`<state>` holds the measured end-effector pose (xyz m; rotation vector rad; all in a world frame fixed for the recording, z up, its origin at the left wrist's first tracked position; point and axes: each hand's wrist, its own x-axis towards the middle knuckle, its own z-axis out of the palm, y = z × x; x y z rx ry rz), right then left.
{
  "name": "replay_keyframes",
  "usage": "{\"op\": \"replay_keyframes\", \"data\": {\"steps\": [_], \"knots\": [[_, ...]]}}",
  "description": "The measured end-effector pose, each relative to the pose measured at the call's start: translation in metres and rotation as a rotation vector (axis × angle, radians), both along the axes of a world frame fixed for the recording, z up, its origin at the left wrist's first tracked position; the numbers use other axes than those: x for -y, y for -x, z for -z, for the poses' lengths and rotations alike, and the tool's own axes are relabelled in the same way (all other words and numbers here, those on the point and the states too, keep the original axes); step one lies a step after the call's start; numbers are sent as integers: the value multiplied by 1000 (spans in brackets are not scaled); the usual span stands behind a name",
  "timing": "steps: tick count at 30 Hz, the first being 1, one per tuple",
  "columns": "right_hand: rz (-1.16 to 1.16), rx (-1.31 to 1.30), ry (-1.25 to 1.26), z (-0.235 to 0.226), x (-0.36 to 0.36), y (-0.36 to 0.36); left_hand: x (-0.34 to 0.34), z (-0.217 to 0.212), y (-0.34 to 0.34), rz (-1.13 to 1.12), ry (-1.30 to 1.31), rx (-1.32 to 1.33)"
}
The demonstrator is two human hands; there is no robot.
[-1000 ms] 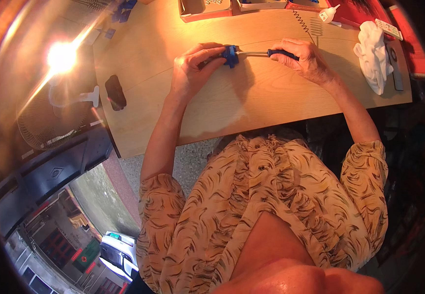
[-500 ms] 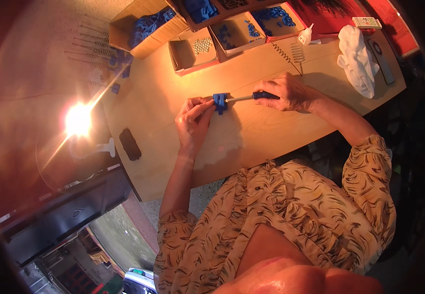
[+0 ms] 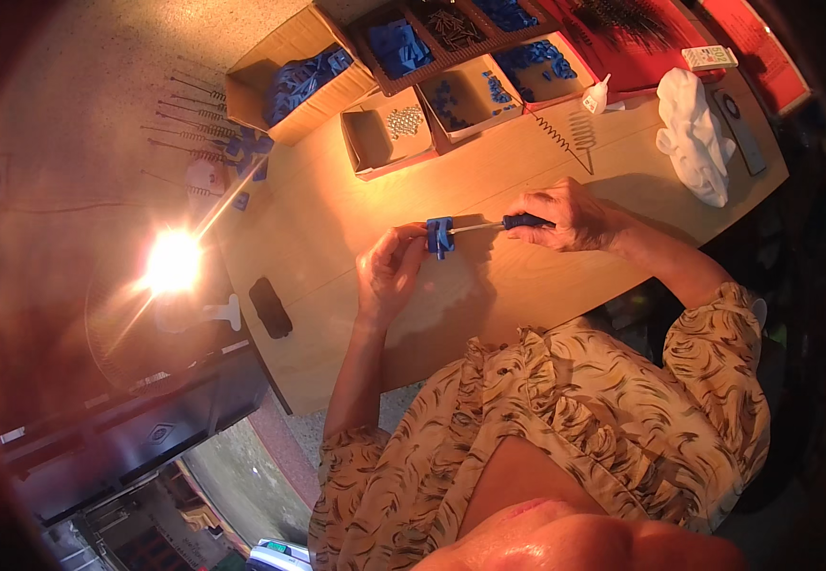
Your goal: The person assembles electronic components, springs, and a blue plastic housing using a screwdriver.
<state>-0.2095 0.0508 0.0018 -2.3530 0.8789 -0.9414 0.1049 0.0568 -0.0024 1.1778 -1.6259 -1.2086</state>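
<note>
Seen from the head camera, a small blue plastic part [image 3: 440, 235] is pinched between the fingers of the left hand [image 3: 389, 274], which is curled closed around its near side just above the wooden table [image 3: 546, 305]. A screwdriver [image 3: 503, 225] with a dark blue handle is gripped in the closed right hand [image 3: 570, 217], and its thin metal shaft is laid level toward the left hand, its tip set against the blue part. The two hands are held near each other, joined only by the tool and the part.

Beyond the left hand, an open cardboard box [image 3: 384, 138] with small metal pieces is set, and farther beyond it a larger box [image 3: 289, 81] of blue parts. Beyond the right hand, two loose metal springs [image 3: 570, 133] are laid on the table, with a small white squeeze bottle [image 3: 596, 95] behind them. To the outer side of the right hand, a crumpled white cloth [image 3: 694, 138] is seen near the table's edge. To the outer side of the left hand, a dark oblong object [image 3: 270, 306] is laid by the table's edge, and past it a bright lamp [image 3: 173, 262] is lit.
</note>
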Motion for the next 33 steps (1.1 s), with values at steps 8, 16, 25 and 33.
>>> {"op": "replay_keyframes", "data": {"steps": [8, 16, 25, 33], "knots": [[51, 10, 46, -11, -19, -10, -10, 2, 8, -108, -310, -401], [117, 22, 30, -16, -35, -17, -32, -1, 28, -282, -304, -600], [129, 80, -41, -20, -46, -17, -40, 3, 33, -271, -244, -571], [143, 146, -212, -26, -53, -14, -40, -1, 35, -263, -215, -617]]}}
